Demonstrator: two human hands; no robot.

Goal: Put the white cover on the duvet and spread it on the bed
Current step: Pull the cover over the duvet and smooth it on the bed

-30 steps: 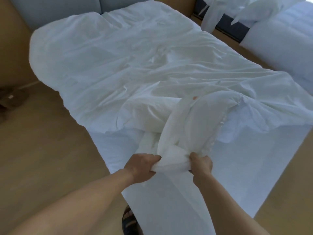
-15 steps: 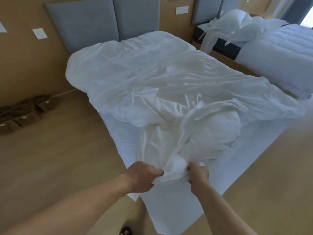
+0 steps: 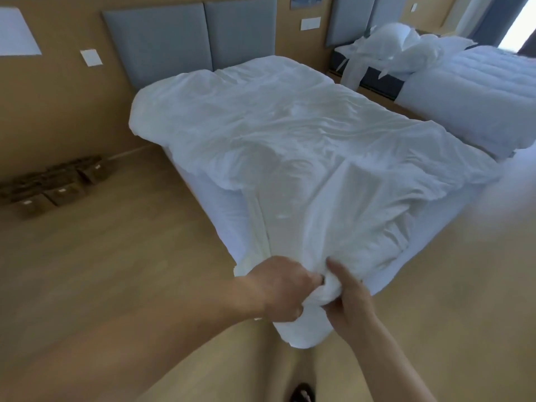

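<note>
The white duvet in its white cover [image 3: 290,134] lies rumpled across the bed [image 3: 223,210], reaching up to the grey headboard. Its near end is drawn into a bunch that hangs past the foot corner of the mattress. My left hand [image 3: 280,288] grips that bunch from the left. My right hand [image 3: 348,297] grips it from the right, close beside the left. A fold of the bunched fabric [image 3: 304,329] sags below both hands. I cannot tell cover from duvet inside the bunch.
A second bed [image 3: 470,94] with a quilted duvet and piled white linen stands at the right. Brown boxes [image 3: 58,187] line the wall at the left. Wooden floor runs on both sides of the bed. A dark shoe [image 3: 301,393] shows at the bottom.
Both hands have pulled the bunched end toward me and off the foot of the bed. The view has backed away and lifted, and the duvet lies stretched longer down the mattress.
</note>
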